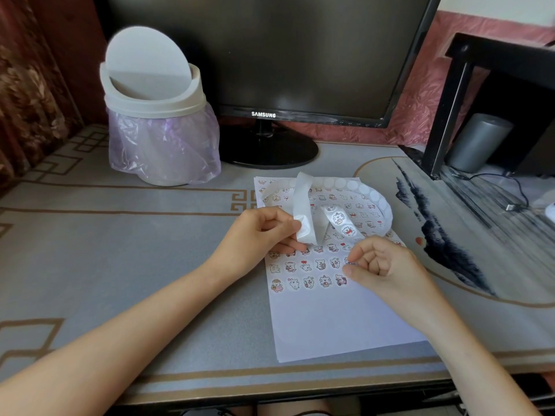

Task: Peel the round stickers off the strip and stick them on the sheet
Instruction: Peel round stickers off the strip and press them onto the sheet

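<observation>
Over sheet point(345, 319) on surface point(150, 265): left hand point(258, 235) pinches strip point(304, 217), which loops away across sheet. Right hand point(381, 265) curled at row-end sticker point(349, 261); whether it grips, cannot tell. Next strip stickers point(342, 223) lie just beyond right hand, nearer it.

This looks like a corner of a home, most likely a bedroom or study. A dark Samsung monitor point(300, 55) stands at the back of the table point(120, 250) (under a patterned grey mat point(90, 205)), beside a small swing-lid bin point(153, 94) lined with a purple bag point(162, 145). A brown floral curtain point(27, 85) hangs on the left, and there is pink wallpaper point(420, 94) behind.
</observation>
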Available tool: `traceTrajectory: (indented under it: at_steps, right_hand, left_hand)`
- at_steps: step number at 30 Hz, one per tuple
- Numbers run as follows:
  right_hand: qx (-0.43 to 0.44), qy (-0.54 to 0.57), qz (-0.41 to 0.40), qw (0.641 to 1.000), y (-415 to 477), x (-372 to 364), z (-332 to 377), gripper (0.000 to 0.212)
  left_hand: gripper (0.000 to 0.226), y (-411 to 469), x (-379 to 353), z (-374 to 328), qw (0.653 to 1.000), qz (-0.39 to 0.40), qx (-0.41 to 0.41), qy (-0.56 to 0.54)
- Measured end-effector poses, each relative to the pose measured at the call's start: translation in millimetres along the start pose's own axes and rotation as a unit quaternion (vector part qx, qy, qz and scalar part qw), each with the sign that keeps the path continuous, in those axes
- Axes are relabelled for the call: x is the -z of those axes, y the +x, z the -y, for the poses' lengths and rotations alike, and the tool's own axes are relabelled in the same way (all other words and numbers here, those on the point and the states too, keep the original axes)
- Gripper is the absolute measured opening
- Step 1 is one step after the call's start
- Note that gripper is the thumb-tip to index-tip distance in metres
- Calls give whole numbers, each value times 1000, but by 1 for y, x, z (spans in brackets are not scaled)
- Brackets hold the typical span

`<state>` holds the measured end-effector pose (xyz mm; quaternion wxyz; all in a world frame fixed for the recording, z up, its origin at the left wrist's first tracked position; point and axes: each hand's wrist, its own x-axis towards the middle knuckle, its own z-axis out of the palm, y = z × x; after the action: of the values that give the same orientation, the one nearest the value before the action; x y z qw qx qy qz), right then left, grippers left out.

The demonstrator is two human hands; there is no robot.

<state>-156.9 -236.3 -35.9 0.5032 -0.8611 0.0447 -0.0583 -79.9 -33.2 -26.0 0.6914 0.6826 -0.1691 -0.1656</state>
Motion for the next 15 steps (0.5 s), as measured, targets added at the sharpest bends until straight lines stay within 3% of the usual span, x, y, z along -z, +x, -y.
traceTrajectory:
  at_steps: [15]
  right_hand:
    - [1,22,-11,1000,0,-4,0,18]
  left_hand:
    - [16,1,1,1,1000,1,2,5]
